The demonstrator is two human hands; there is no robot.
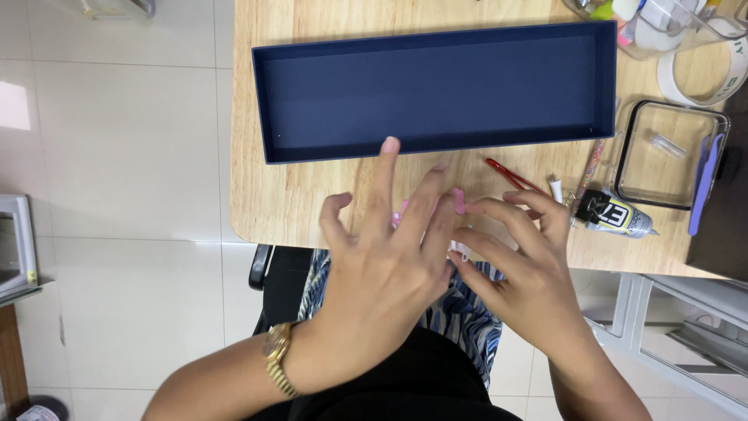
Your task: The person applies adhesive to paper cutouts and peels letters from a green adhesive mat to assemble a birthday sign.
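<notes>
From my remote view through the head camera, I see both forearms bare — no sleeves reach into sight. The left hand [382, 269] has a gold-coloured metal wristwatch [278, 355] with a linked band sitting just behind it. The right hand [530, 273] wears no ring or band that I can make out. Several fingernails carry pale pink polish. Below the arms, the lap shows black fabric and, beside it, a garment [467, 312] patterned in blue, white and dark stripes — its cut is unclear.

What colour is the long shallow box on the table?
Dark navy blue, inside and out; the box shows in the head view.
</notes>
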